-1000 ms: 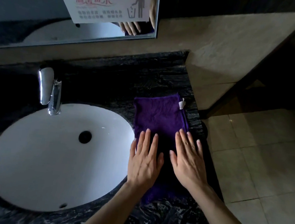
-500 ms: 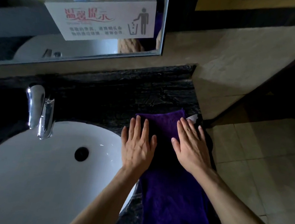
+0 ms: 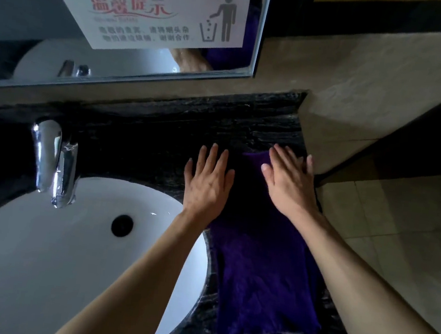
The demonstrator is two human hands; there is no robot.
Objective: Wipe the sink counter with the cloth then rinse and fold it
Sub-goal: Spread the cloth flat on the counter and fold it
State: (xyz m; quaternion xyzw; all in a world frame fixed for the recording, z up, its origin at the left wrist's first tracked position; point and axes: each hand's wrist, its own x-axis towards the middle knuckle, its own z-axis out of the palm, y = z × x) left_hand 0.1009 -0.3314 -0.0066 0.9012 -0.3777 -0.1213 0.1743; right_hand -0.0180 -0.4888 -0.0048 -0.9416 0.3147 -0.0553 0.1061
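A purple cloth (image 3: pixel 261 277) lies spread flat on the black marble counter (image 3: pixel 139 140), to the right of the white oval sink (image 3: pixel 36 255). My left hand (image 3: pixel 207 182) presses palm down near the cloth's far left edge, fingers spread and straight. My right hand (image 3: pixel 290 181) lies flat on the cloth's far end, close to the counter's right edge. Neither hand grips the cloth. Both forearms reach across the near part of the counter, the left one crossing the sink's rim.
A chrome tap (image 3: pixel 53 163) stands behind the sink at the left. A mirror (image 3: pixel 22 26) with a white notice sign (image 3: pixel 160 18) hangs above the backsplash. The counter ends at the right beside a beige tiled wall (image 3: pixel 363 81) and tiled floor (image 3: pixel 414 232).
Both flat hands have slid away from me along the cloth, from its near end to its far end by the backsplash. The view has tilted up toward the mirror.
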